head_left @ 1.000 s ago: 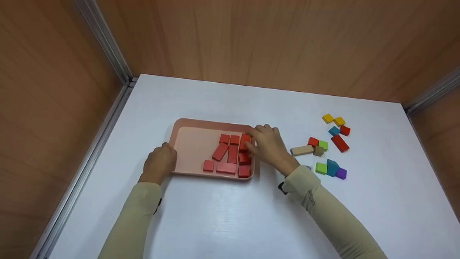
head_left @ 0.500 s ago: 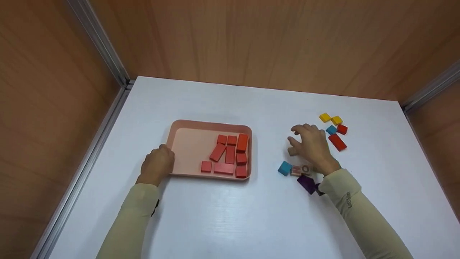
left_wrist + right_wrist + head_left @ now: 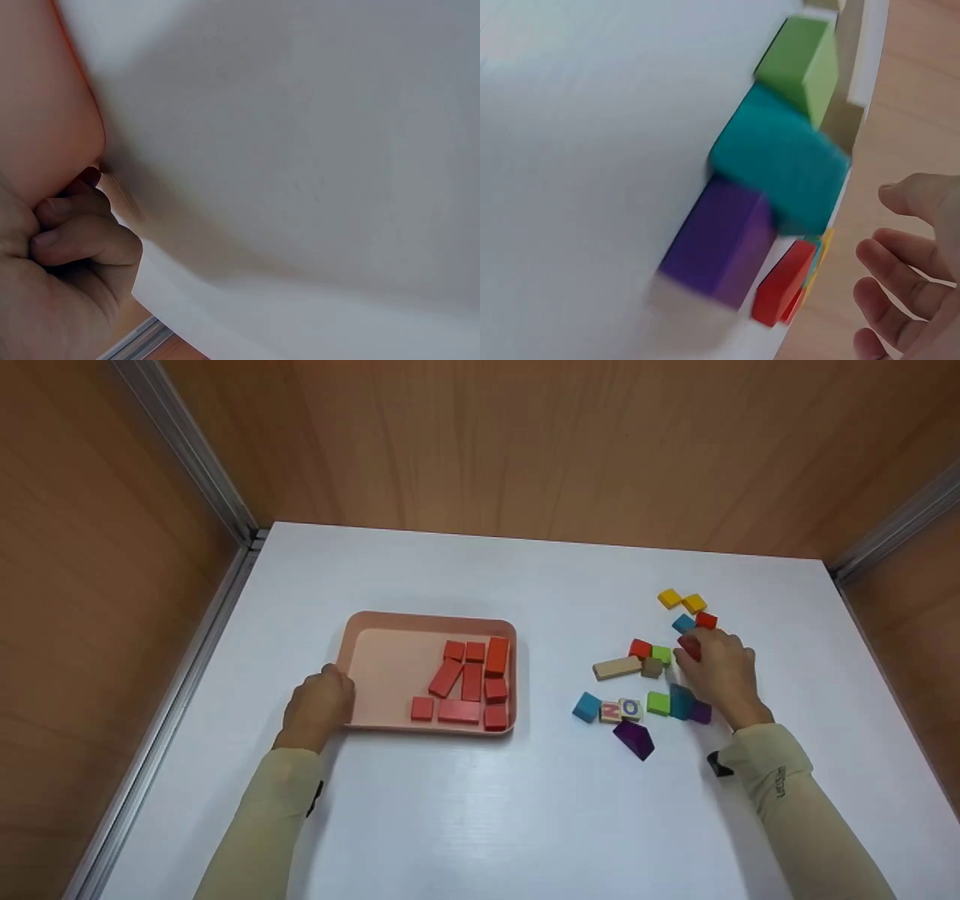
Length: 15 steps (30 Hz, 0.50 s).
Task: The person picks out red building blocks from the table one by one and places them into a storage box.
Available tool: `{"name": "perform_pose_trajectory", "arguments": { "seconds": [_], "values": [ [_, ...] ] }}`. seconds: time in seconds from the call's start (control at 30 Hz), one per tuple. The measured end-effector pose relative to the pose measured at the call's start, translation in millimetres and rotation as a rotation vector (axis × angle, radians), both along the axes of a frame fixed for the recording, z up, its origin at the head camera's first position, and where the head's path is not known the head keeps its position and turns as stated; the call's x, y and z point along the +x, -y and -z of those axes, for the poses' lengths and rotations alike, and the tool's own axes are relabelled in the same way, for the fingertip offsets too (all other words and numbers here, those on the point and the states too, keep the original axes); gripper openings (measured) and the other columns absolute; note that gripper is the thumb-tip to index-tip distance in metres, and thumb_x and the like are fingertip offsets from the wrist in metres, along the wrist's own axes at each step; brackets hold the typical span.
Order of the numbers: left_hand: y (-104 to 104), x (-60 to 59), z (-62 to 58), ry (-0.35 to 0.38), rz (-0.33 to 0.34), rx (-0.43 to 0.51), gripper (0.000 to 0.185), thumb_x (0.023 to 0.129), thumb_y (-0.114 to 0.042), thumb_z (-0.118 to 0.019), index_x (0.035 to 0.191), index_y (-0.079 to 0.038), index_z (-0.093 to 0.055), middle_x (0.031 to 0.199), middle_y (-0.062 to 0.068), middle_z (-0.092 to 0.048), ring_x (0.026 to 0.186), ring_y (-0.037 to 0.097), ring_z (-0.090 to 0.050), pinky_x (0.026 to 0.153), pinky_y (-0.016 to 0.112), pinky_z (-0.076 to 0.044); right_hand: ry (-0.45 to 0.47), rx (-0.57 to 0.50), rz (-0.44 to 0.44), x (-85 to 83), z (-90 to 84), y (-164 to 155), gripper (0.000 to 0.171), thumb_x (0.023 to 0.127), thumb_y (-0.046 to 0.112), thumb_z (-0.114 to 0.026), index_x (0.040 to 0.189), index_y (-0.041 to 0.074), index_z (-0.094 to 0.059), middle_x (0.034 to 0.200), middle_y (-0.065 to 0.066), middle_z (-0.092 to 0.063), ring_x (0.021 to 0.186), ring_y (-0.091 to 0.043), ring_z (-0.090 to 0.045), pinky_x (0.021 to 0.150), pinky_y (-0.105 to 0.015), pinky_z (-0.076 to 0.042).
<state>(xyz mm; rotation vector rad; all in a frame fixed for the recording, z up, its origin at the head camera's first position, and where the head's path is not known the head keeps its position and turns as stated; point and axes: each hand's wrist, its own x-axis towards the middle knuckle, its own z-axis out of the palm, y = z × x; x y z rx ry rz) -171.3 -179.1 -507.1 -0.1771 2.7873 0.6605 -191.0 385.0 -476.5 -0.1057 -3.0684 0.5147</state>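
Red block (image 3: 688,648) lies on white table (image 3: 480,810) at right hand (image 3: 721,673) fingertips, fingers loosely spread, not gripping. Left hand (image 3: 315,711) fingers curled against pink tray (image 3: 390,622) left rim; tray holds red blocks (image 3: 471,681).

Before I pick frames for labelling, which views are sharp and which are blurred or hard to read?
Head view: evenly lit and sharp, tray and red blocks crisp, with soft glare on the table. Left wrist view: very close, mostly pale blank table under a soft shadow, fingers soft. Right wrist view: motion-blurred, purple block and teal block smeared.
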Motion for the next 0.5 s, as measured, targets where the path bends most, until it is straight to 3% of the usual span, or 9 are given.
{"name": "perform_pose_trajectory", "arguments": {
  "seconds": [0.23, 0.5],
  "values": [
    [0.4, -1.3, 1.7, 0.012, -0.009, 0.004, 0.039, 0.106, -0.021, -0.027, 0.111, 0.010, -0.051, 0.094, 0.029, -0.061, 0.076, 0.032, -0.058, 0.068, 0.048, -0.050, 0.060, 0.020, 0.084, -2.3, 7.2, -25.4, 0.049, 0.095, 0.023, -0.070, 0.132, -0.005, -0.055, 0.115, -0.027, -0.057, 0.106, -0.045, -0.048, 0.089, -0.062, -0.035],
    [0.0, -0.7, 2.0, -0.004, -0.006, 0.007, 0.038, 0.106, -0.020, -0.030, 0.111, 0.011, -0.051, 0.090, 0.025, -0.060, 0.074, 0.031, -0.057, 0.067, 0.047, -0.050, 0.124, 0.034, 0.104, -4.7, 16.5, -34.3, 0.057, 0.096, 0.028, -0.068, 0.134, -0.011, -0.051, 0.117, -0.031, -0.053, 0.107, -0.048, -0.046, 0.090, -0.064, -0.035]
  ]
}}
